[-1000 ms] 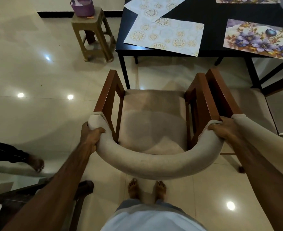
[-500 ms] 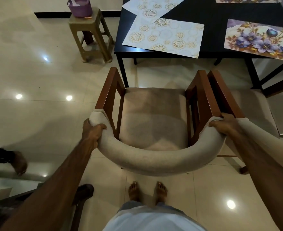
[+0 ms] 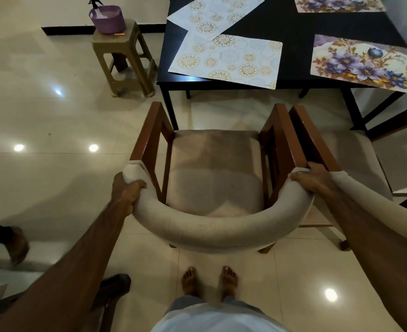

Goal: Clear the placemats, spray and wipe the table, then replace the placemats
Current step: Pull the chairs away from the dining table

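- Hands on the chair back: left hand (image 3: 128, 191) and right hand (image 3: 309, 177) each grip an end of the padded chair (image 3: 212, 226) rail, likely to move it clear of the table.
- Placemats: two patterned placemats (image 3: 226, 61) and floral placemats (image 3: 365, 62) lie on the dark tabletop (image 3: 293, 22), far side, not yet cleared.
- Room: glossy tile floor (image 3: 54, 116); a stool (image 3: 123, 58) at far left carries a purple basket (image 3: 107, 19).

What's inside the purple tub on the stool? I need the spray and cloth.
The purple tub holds something pale, and a dark spray-type nozzle sticks up at its rim. The tub's wall hides the rest; no cloth is identifiable.
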